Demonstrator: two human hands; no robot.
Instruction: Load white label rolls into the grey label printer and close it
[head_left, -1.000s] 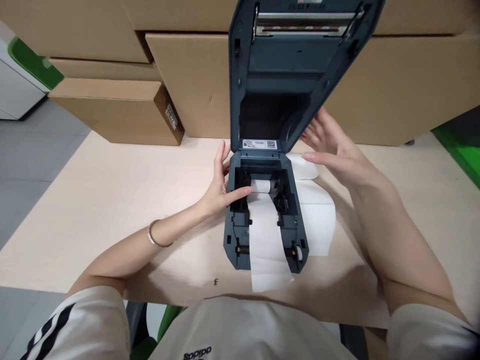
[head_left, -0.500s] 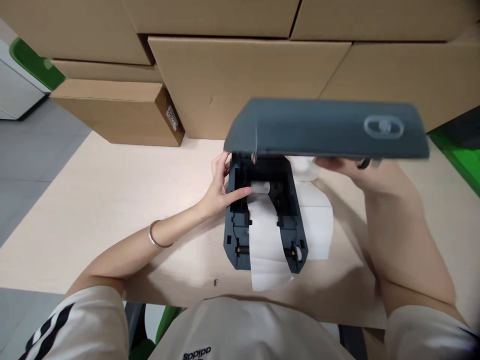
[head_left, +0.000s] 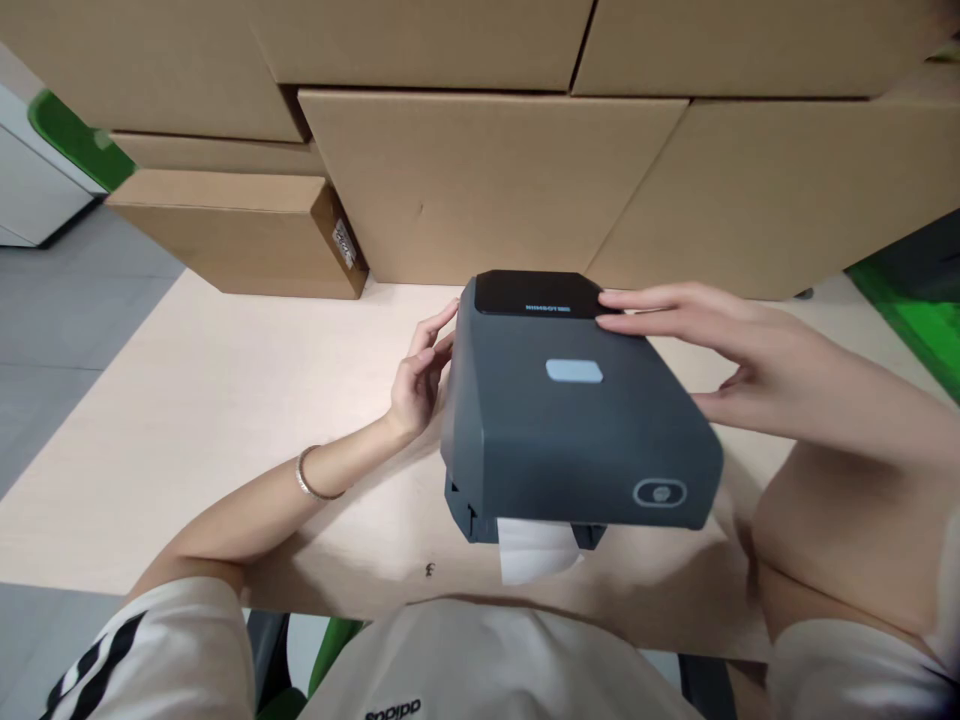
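Nearest is the person's white shirt [head_left: 525, 660], with black stripes on the left sleeve, and just beyond it the front edge of the pale worktop [head_left: 225, 400], marked by a small dark squiggle [head_left: 429, 569]. A white paper strip [head_left: 534, 552] pokes out over the front of the printer's base [head_left: 472, 525], lying between its two dark front corners. The printer [head_left: 517, 440] stands on the worktop in front of the person, its dark blue-grey lid [head_left: 585, 430] swung over the base, tilted, with the front edge apart from it (an oval emblem [head_left: 660, 493] sits at that edge's right end). A thin bracelet [head_left: 304, 472] circles the left wrist; the left hand [head_left: 416, 390] is at the printer's left side, fingers parted and loosely bent. The right hand [head_left: 742, 345] is spread, two fingers laid on the lid near its glossy black panel [head_left: 517, 292], the thumb at the lid's right edge. Behind, a flat carton [head_left: 225, 245] with a printed label rests on the worktop at the left, and large cardboard boxes [head_left: 465, 180] are stacked across the back. At the far left, a green panel [head_left: 75, 135] shows above the grey floor [head_left: 45, 410].
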